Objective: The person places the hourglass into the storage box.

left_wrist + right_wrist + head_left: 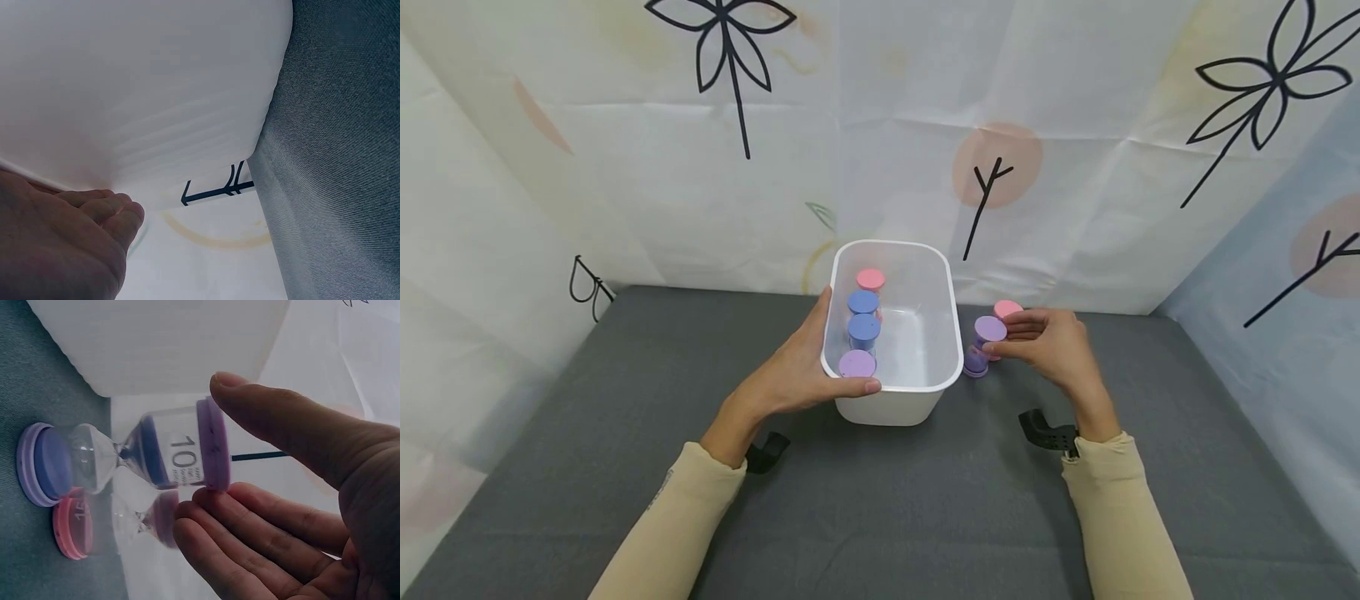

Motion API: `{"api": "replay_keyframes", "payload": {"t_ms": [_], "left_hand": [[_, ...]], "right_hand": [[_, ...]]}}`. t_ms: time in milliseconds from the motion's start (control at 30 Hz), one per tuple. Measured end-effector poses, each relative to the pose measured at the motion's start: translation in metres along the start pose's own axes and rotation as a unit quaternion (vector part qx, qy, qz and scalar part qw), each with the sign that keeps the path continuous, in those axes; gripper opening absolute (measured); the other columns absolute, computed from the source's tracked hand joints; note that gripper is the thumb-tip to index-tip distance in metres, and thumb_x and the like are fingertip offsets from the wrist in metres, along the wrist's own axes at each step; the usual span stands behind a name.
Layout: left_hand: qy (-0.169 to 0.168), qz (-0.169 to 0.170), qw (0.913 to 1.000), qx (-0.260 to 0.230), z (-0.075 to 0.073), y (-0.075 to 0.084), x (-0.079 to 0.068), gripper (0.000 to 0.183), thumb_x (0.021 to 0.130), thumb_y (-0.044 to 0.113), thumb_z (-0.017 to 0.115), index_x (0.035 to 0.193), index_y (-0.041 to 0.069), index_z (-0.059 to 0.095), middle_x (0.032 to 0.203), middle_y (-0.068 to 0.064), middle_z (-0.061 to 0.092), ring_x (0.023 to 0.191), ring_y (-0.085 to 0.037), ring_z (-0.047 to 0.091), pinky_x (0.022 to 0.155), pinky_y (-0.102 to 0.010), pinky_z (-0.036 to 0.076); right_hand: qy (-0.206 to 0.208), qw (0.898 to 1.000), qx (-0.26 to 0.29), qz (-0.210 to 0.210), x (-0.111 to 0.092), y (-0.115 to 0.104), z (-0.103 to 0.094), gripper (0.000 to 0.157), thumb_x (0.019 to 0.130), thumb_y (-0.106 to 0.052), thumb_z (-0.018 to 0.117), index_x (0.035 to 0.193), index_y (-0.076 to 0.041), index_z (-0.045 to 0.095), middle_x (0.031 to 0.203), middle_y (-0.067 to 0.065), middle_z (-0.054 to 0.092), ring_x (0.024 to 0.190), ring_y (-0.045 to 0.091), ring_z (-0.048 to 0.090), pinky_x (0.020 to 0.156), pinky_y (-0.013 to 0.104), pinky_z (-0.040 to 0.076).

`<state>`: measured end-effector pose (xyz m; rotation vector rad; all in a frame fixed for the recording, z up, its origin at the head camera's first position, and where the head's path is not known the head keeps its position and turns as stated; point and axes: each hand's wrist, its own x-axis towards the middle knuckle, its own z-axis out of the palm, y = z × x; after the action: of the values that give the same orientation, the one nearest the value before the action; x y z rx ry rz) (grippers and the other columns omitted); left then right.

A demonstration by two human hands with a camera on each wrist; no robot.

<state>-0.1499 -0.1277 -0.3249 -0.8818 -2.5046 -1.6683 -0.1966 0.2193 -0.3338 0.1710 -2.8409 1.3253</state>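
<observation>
My left hand (801,358) grips the near left corner of a white plastic bin (898,408), its thumb across the front rim and its fingers along the left wall. In the left wrist view, fingers (122,215) lie against the bin's side. Several capped hourglasses stand in a row along the bin's left side: a pink one (870,279), two blue ones and a purple one (857,363). To the right of the bin, my right hand (1048,346) pinches the top cap of a purple hourglass (178,450) marked 10, which stands upright on the table.
Just behind the purple hourglass stands a pink hourglass (74,525) marked 15. A dark grey cloth covers the table (925,508). Behind the bin hangs a white printed curtain (887,183), with more fabric at both sides.
</observation>
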Motion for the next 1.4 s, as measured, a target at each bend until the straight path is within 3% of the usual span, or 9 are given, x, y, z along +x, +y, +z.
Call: {"api": "replay_keyframes", "payload": {"t_ms": [67,300,700,1000,1167,1267,1400], "left_hand": [[0.0,-0.003,1.0,0.001,0.0,0.0,0.0,0.116,0.074,0.021,0.092,0.159,0.019,0.013,0.149,0.0,0.042,0.134,-0.03,0.046,0.108,-0.057,0.037],[0.002,-0.007,1.0,0.006,0.0,0.0,0.0,0.115,0.074,0.023,0.092,0.158,0.021,0.013,0.148,0.001,0.041,0.134,-0.03,0.045,0.108,-0.056,0.038],[0.006,-0.003,0.9999,0.013,0.0,0.001,0.001,0.115,0.073,0.021,0.092,0.158,0.018,0.015,0.147,0.0,0.042,0.133,-0.03,0.046,0.108,-0.047,0.038],[0.002,-0.002,1.0,0.003,0.0,0.0,0.001,0.114,0.073,0.02,0.092,0.158,0.016,0.014,0.149,-0.007,0.041,0.133,-0.032,0.046,0.108,-0.057,0.037],[0.001,-0.006,1.0,-0.001,0.0,0.0,0.001,0.114,0.073,0.02,0.092,0.158,0.016,0.015,0.148,-0.004,0.042,0.132,-0.032,0.046,0.108,-0.056,0.038],[0.003,-0.009,1.0,0.001,0.0,0.0,0.0,0.115,0.073,0.02,0.092,0.158,0.016,0.015,0.147,-0.002,0.042,0.132,-0.032,0.046,0.108,-0.054,0.038],[0.003,-0.008,1.0,0.003,0.0,0.001,0.0,0.114,0.073,0.02,0.092,0.157,0.016,0.015,0.147,-0.002,0.042,0.132,-0.032,0.046,0.108,-0.054,0.038]], "right_hand": [[0.004,1.0,0.002,-0.007,0.002,0.0,0.004,0.061,0.073,-0.033,0.093,0.122,-0.004,0.07,0.111,0.013,0.074,0.104,0.026,0.072,0.085,0.039,0.057],[0.01,0.999,0.029,-0.029,0.006,0.001,0.015,0.065,0.07,-0.028,0.095,0.123,0.001,0.069,0.112,0.018,0.073,0.104,0.031,0.072,0.076,0.02,0.055],[-0.003,0.998,0.061,-0.032,0.009,-0.003,0.027,0.056,0.075,-0.019,0.093,0.12,0.005,0.069,0.112,0.021,0.072,0.105,0.034,0.071,0.077,0.02,0.055],[0.003,0.992,0.114,-0.047,0.012,0.001,0.041,0.048,0.083,-0.007,0.084,0.124,0.009,0.066,0.12,0.026,0.068,0.111,0.036,0.068,0.079,0.018,0.054],[0.008,0.988,0.144,-0.049,0.013,0.002,0.045,0.047,0.084,-0.003,0.081,0.126,0.011,0.064,0.122,0.029,0.066,0.113,0.04,0.066,0.079,0.016,0.053],[0.01,0.989,0.14,-0.047,0.013,0.002,0.045,0.048,0.084,-0.004,0.082,0.126,0.011,0.064,0.121,0.029,0.066,0.111,0.036,0.067,0.078,0.015,0.053],[0.014,0.988,0.15,-0.04,0.011,-0.001,0.041,0.049,0.083,-0.005,0.083,0.125,0.011,0.065,0.118,0.028,0.067,0.1,0.018,0.071,0.076,0.02,0.056]]}}
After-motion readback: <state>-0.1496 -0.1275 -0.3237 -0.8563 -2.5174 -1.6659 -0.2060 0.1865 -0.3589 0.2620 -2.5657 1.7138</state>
